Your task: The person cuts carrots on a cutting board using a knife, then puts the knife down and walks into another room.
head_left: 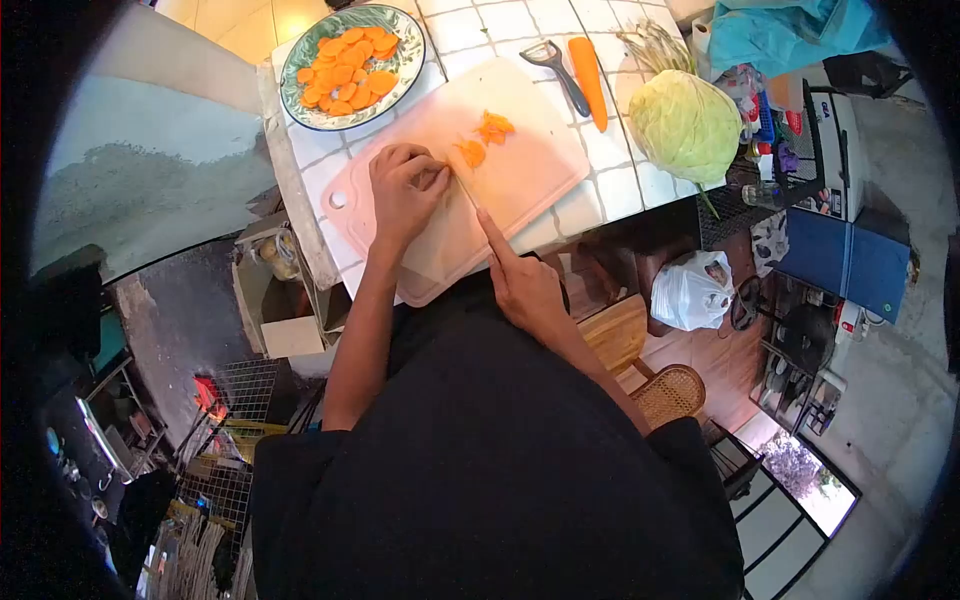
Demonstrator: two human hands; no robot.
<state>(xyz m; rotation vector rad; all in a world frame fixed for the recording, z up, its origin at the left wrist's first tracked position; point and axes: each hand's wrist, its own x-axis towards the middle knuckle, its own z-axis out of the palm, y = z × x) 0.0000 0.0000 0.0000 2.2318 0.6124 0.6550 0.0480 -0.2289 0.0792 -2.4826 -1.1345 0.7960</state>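
While the round plate (408,60) at the far left of the tiled table (617,185) holds a loose heap of orange carrot rounds (345,75), more cut carrot lies on the pale cutting board (540,165). Its dark-edged rim bears a green leafy pattern. Beside the table, at lower right, a white plastic bag (690,293) bulges, its contents too hidden to tell.

On the board, the carrot pieces (470,152) are bright orange and thin, in two small clusters just beyond the knife (464,187). The left hand (408,190) has its fingers bunched, pinching a carrot end that they mostly cover, right against the blade. The right hand (528,285) grips the knife, forefinger stretched along it; the handle is hidden in the palm.

Beyond the board's right side lie a dark-handled peeler (566,85) and a whole carrot (588,85), smooth and tapering, with a pale green cabbage (685,125) farther right.
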